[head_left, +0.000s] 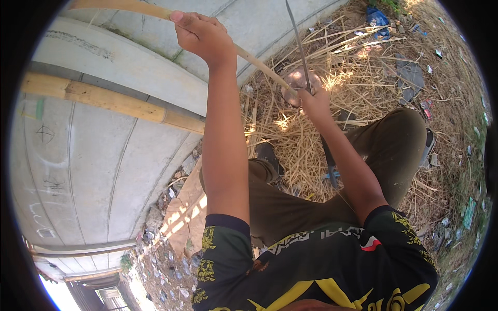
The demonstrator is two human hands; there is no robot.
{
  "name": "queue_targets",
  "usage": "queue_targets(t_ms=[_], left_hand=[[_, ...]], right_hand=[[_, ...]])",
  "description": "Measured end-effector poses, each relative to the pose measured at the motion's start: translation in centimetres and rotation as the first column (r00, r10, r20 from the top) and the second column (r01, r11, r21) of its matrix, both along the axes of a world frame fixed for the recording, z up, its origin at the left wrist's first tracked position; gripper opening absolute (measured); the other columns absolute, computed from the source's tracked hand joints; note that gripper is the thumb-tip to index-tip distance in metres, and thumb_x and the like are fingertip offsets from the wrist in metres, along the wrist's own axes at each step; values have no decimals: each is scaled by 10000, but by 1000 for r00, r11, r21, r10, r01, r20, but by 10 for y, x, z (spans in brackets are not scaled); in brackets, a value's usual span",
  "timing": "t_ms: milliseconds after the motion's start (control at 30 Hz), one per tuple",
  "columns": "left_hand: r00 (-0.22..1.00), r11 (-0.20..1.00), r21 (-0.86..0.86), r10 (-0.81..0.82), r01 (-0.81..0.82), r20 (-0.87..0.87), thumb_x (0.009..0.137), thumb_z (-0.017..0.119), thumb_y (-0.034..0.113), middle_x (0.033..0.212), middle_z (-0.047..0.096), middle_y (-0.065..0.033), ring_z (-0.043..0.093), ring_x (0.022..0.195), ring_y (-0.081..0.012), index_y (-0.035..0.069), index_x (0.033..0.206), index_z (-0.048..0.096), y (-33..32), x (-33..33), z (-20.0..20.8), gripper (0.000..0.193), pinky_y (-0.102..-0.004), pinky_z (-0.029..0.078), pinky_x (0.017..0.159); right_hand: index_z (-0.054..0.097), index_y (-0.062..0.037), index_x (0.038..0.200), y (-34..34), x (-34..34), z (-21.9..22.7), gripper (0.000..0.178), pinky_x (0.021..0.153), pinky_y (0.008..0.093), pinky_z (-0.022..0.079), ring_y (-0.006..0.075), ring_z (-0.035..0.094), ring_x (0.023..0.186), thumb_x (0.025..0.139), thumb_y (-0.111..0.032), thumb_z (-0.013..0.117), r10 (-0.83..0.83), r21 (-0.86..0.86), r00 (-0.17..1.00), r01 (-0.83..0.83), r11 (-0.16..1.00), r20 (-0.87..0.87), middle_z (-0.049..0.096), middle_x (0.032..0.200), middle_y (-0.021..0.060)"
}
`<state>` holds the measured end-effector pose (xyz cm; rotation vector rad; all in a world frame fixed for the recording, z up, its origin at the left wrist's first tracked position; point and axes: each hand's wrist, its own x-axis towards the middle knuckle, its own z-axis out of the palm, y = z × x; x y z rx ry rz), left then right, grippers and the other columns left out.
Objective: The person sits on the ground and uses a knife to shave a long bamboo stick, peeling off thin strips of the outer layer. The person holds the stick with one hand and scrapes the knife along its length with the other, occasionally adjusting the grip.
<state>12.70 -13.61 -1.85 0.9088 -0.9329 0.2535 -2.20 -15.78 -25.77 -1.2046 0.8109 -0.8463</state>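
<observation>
My left hand [205, 39], arm stretched forward, is closed round a long pale bamboo strip [259, 65]. The strip slants from the upper left down toward my right hand. Closed as well, my right hand [315, 102] grips a long, thin, dark knife [298, 39], its blade pointing up and away from me. The strip's near end meets the knife close to my right fingers, over a rounded pinkish-grey block [298, 79] on the ground. Whether the two touch there I cannot tell. A dark, narrow piece [330, 160] shows beneath my right forearm; its link to the knife is hidden.
Straw-like bamboo shavings [306, 155] cover the ground around my bent legs [389, 150]. On the left stands a grey panel wall [93, 166] with a bamboo pole [98, 98] along it. Blue plastic [377, 22], a grey scrap [410, 78] and scattered litter lie right.
</observation>
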Motion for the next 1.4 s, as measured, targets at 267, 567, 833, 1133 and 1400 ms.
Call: queue_targets(t_ms=[267, 567, 833, 1133, 1400], left_hand=[[997, 993, 90, -80, 79, 2, 1039, 325, 618, 588, 256, 42, 271, 427, -65, 137, 737, 259, -1, -14, 1, 573, -233, 278, 365], [997, 991, 119, 54, -60, 50, 1057, 256, 599, 613, 252, 13, 269, 445, -108, 125, 772, 247, 2, -27, 5, 553, -282, 301, 423], [1000, 996, 92, -1, 1, -5, 1037, 314, 627, 605, 256, 29, 292, 441, -68, 133, 761, 271, 1, -23, 2, 568, -234, 283, 374], [996, 987, 143, 81, -75, -35, 1028, 268, 656, 598, 250, 13, 305, 432, -110, 125, 766, 267, 16, -21, -2, 592, -269, 354, 415], [973, 974, 139, 194, -177, -122, 1007, 222, 704, 580, 210, 17, 289, 450, -126, 138, 734, 245, 25, -5, 6, 629, -272, 360, 438]], right_hand=[[529, -32, 701, -9, -7, -71, 278, 458, 327, 351, 168, 436, 436, 870, -202, 670, 427, 574, 872, -228, 787, -240, 473, 547, 45], [690, 38, 964, 23, -2, -67, 262, 533, 369, 428, 129, 492, 541, 925, -219, 654, 103, -138, 990, -116, 984, -98, 559, 634, 32], [674, 57, 837, 21, -3, -145, 301, 575, 432, 470, 283, 633, 604, 867, -237, 620, 321, 404, 784, -99, 909, -530, 659, 709, 166], [681, 50, 860, 10, -8, -144, 352, 605, 437, 502, 321, 664, 654, 860, -301, 664, 245, 53, 746, -272, 961, -619, 686, 765, 167], [653, 21, 871, -4, -27, -283, 314, 470, 390, 427, 217, 517, 488, 941, -283, 621, 407, 361, 704, -225, 905, -583, 581, 651, 95]])
